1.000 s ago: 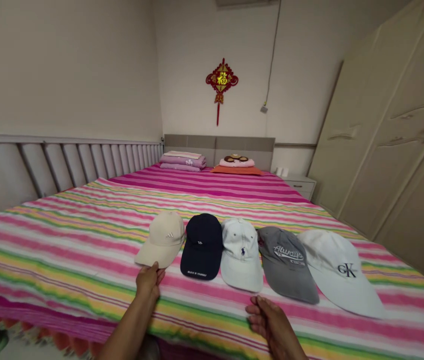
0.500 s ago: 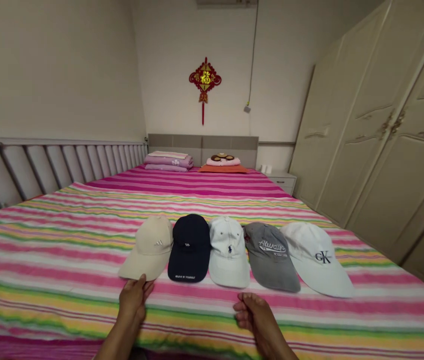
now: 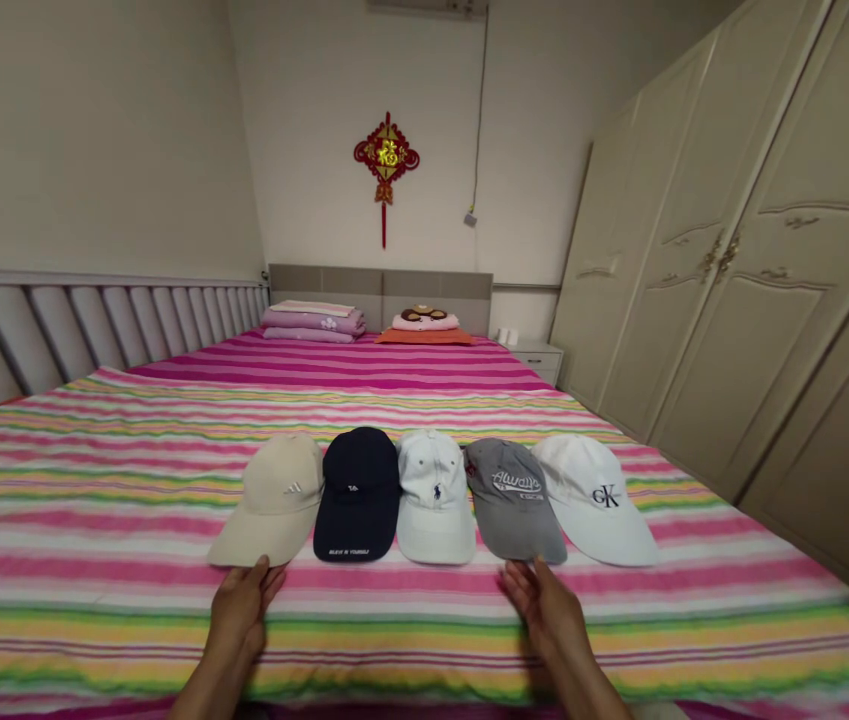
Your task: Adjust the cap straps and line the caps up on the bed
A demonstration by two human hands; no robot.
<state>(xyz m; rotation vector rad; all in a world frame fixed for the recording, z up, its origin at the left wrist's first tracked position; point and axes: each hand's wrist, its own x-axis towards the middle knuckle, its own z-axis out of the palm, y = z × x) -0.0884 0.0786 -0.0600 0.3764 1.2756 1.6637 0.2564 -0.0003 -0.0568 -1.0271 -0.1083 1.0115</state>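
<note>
Several baseball caps lie in a row on a striped bed (image 3: 94, 520), brims toward me: a beige cap (image 3: 274, 500), a navy cap (image 3: 356, 492), a white cap with a small dark logo (image 3: 433, 495), a grey cap with lettering (image 3: 512, 497) and a white cap with dark letters (image 3: 593, 498). My left hand (image 3: 240, 612) rests flat on the bedspread, fingers stretched out, fingertips touching the beige cap's brim. My right hand (image 3: 548, 610) lies open with fingers extended, its tips at the grey cap's brim. Neither hand holds anything.
A pale wardrobe (image 3: 731, 290) lines the right side. A padded rail (image 3: 94, 320) runs along the left wall. Folded bedding (image 3: 311, 320) and a pillow stack (image 3: 424, 328) lie at the headboard, beside a nightstand (image 3: 536, 355). A red knot ornament (image 3: 385, 160) hangs on the far wall.
The view has shifted so the caps sit further left. My right hand uncurled and reached forward to the grey cap's brim. My left hand stayed at the beige cap's brim.
</note>
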